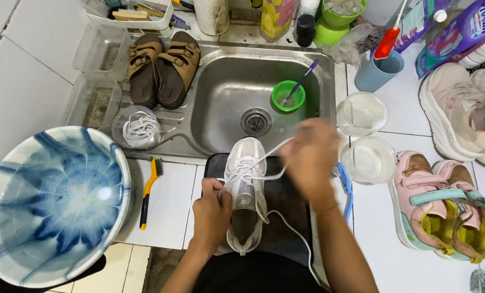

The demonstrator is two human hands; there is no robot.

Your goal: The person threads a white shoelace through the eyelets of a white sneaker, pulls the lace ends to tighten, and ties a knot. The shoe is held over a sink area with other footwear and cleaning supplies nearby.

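left hand [212,209] pins the light, soft white sneaker [244,190] by its side while the right hand [310,160] pinches its floppy lace [272,149], probably easiest gripped near the eyelets.

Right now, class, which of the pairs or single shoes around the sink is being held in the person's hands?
The white sneaker on the black mat: left hand steadies it, right hand pulls its lace. The brown sandals, beige sneakers and pink sandals lie untouched.

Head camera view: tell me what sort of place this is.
Probably a home shoe-washing corner at a tiled sink counter: a steel sink, pairs of shoes around it like the brown sandals, and a white sneaker being unlaced beside a scrubbing brush.
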